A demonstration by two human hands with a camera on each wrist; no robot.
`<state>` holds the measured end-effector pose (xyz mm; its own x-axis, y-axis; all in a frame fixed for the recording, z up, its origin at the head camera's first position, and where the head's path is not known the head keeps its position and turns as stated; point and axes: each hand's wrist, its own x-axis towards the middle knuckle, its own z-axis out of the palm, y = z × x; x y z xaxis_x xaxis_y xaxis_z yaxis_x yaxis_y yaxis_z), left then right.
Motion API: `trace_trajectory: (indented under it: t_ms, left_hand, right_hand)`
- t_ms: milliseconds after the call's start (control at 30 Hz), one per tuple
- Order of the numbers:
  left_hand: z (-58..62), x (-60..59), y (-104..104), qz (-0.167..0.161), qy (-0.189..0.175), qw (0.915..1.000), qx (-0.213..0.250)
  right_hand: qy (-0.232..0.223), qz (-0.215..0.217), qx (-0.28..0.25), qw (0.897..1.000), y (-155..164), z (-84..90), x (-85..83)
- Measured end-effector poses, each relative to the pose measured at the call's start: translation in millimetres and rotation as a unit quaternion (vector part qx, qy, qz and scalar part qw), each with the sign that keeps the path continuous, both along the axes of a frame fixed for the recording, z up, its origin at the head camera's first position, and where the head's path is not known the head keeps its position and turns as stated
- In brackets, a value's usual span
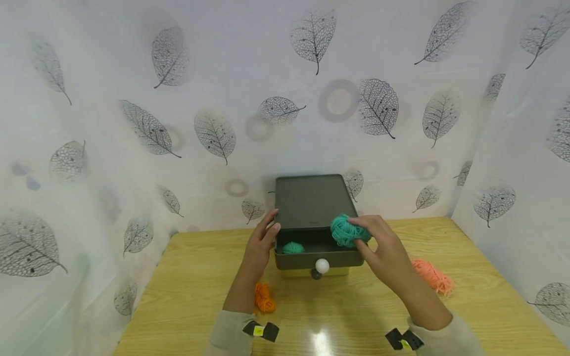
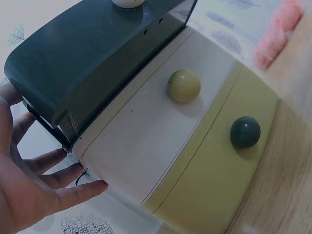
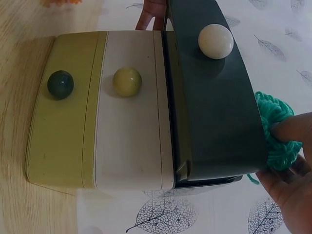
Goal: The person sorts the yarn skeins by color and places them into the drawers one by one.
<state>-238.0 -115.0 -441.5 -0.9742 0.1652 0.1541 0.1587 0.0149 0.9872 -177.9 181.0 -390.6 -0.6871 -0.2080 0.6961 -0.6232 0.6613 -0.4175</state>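
A small drawer cabinet (image 1: 311,200) stands on the table with its dark green top drawer (image 1: 296,261) pulled out. My right hand (image 1: 386,252) pinches a teal ball of yarn (image 1: 344,231) between thumb and fingers, over the right part of this drawer. A second teal ball of yarn (image 1: 293,247) lies inside at the left. My left hand (image 1: 259,248) rests against the cabinet's left side; its fingers look spread and fairly straight in the left wrist view. The right wrist view shows the held yarn (image 3: 278,134) behind the drawer front, a loose strand hanging down.
Below the top drawer are a white drawer (image 2: 131,126) and a yellow-green drawer (image 2: 209,165), both closed, with round knobs. Orange yarn (image 1: 264,298) lies at the front left of the wooden table (image 1: 187,296), pink yarn (image 1: 433,277) at the right. A leaf-patterned sheet hangs behind.
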Motion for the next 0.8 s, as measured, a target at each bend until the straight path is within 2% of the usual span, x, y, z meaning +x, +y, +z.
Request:
trace_trajectory:
  t_ms: [400,567,800]
  left_hand:
    - [-0.2,-1.0,-0.1,0.005,0.001,0.9999,-0.009]
    - [-0.4,-1.3,-0.6,0.003,0.000,1.0000,-0.008]
    - [0.2,-0.9,-1.3,0.000,0.001,1.0000,-0.005]
  right_hand:
    - [-0.021,0.020,0.047,0.998,-3.7,-1.1,0.2]
    - [-0.028,0.047,0.059,0.997,-2.3,-1.6,-1.5]
    - [-0.083,0.080,0.076,0.991,-3.1,4.4,-0.1]
